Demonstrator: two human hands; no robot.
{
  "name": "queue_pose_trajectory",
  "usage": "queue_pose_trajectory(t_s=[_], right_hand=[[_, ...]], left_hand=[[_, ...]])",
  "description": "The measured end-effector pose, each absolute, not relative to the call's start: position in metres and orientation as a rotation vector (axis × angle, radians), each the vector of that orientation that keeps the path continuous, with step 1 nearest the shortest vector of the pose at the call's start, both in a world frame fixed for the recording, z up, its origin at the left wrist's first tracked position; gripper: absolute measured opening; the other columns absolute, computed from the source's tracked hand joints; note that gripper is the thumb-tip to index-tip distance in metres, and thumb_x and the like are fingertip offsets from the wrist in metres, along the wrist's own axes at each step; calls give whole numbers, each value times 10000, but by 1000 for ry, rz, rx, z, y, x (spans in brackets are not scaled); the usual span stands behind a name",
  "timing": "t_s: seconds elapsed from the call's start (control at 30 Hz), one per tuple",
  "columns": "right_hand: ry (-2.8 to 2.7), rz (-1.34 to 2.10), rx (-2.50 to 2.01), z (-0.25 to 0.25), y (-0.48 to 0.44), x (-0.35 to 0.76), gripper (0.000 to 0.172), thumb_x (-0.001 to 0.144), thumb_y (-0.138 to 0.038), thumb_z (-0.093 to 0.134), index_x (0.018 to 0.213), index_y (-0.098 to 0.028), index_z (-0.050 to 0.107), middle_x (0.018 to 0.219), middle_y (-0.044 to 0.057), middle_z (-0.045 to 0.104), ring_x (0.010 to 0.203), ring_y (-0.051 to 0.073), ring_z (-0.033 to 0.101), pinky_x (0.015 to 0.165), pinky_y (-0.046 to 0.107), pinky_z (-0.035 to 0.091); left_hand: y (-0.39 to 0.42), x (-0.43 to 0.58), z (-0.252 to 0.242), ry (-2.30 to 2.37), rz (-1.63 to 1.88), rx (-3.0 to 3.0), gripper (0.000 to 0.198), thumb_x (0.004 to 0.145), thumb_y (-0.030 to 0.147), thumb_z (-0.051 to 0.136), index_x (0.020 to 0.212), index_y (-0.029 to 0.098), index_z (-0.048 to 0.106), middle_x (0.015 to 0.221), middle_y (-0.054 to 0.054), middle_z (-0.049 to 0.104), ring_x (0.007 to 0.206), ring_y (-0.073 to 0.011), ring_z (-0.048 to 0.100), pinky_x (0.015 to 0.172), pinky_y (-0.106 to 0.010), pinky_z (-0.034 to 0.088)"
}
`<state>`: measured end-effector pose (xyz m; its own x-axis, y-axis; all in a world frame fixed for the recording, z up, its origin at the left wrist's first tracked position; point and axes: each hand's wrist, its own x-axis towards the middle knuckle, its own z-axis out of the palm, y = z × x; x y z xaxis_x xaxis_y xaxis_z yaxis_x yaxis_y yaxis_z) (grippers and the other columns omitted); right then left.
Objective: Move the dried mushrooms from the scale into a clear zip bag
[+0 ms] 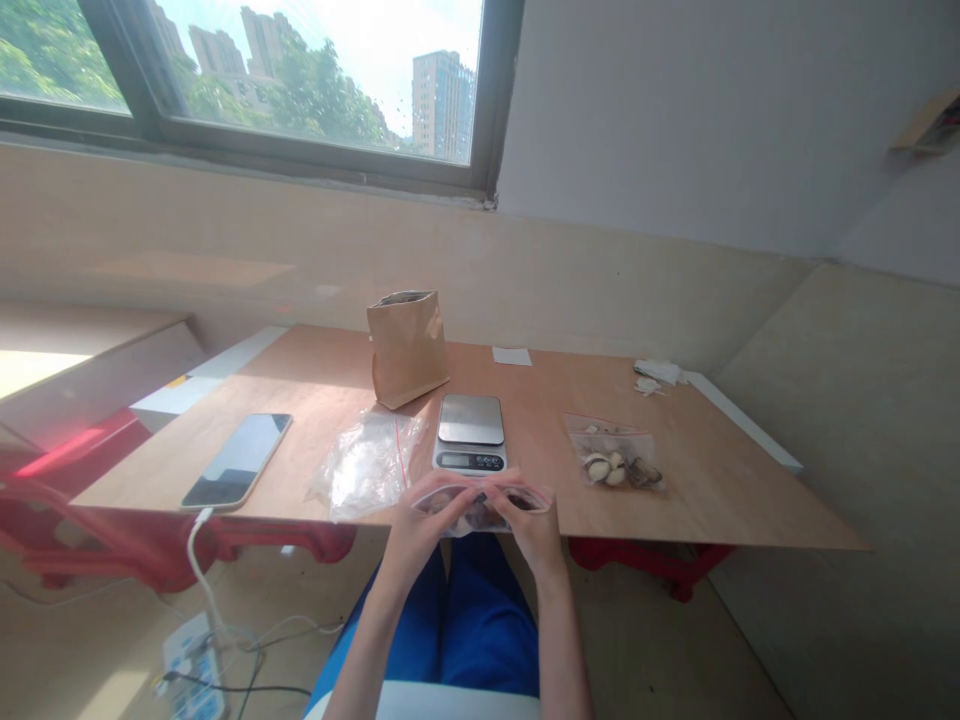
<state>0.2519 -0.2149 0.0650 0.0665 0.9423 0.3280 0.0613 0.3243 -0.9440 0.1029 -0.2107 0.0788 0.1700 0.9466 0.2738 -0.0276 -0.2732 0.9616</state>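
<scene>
Left hand (429, 528) and right hand (531, 530) together, pinching clear plastic zip bag (480, 512) of dark pieces above wooden desk's (712, 500) front edge; slack grip could spill them.

Nothing readable on this one, folks! The display on the scale (471, 461) is a dark strip with marks too small to make out. Over on the counter (315, 400), the white slip of paper (512, 356) gives us no legible writing, the phone (237, 460) shows only a dark screen, and the power strip (191, 665) is too blurred to read.
</scene>
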Motion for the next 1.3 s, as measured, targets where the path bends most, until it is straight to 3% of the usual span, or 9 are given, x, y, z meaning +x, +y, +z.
queue_pose_trajectory(t_s=[0.17, 0.33, 0.73, 0.9, 1.1, 1.3], right_hand=[[-1340, 966, -1020, 70, -217, 253, 159, 763, -323, 611, 776, -180, 679, 780, 34, 687, 765, 182, 635, 713, 280, 510], [-1285, 1056, -1039, 69, -218, 255, 153, 757, -329, 614, 778, -184, 658, 753, 18, 672, 728, 162, 630, 666, 243, 505], [-1295, 867, -1075, 64, -215, 250, 119, 724, -289, 631, 693, -175, 646, 669, 6, 637, 645, 146, 601, 608, 229, 492], [-1258, 937, -1049, 63, -216, 250, 126, 728, -299, 632, 690, -181, 655, 638, -10, 624, 609, 135, 585, 582, 221, 476], [-1350, 931, -997, 64, -215, 247, 102, 734, -283, 642, 724, -196, 694, 729, 14, 675, 704, 160, 624, 664, 247, 498], [-1333, 822, -1034, 66, -215, 242, 109, 749, -274, 631, 724, -185, 689, 697, 16, 667, 675, 151, 619, 641, 237, 497]], left_hand=[[-210, 100, 76, 947, 1283, 1484, 194, 746, 343, 610, 797, 173, 687, 831, -62, 667, 825, -190, 608, 756, -293, 484], [-211, 98, 77, 980, 1275, 1459, 176, 751, 332, 606, 789, 172, 668, 815, -51, 658, 802, -173, 604, 719, -268, 486], [-214, 100, 79, 1039, 1319, 1436, 191, 739, 355, 613, 738, 167, 643, 751, -36, 638, 755, -167, 598, 679, -255, 481], [-215, 102, 79, 1037, 1326, 1392, 180, 730, 343, 628, 749, 165, 644, 747, -32, 661, 736, -163, 617, 629, -237, 489], [-215, 102, 80, 931, 1305, 1452, 170, 740, 326, 621, 770, 166, 670, 815, -56, 665, 805, -179, 619, 726, -270, 495], [-216, 108, 77, 1012, 1384, 1417, 168, 733, 325, 629, 764, 164, 668, 789, -49, 673, 780, -176, 621, 684, -248, 493]])
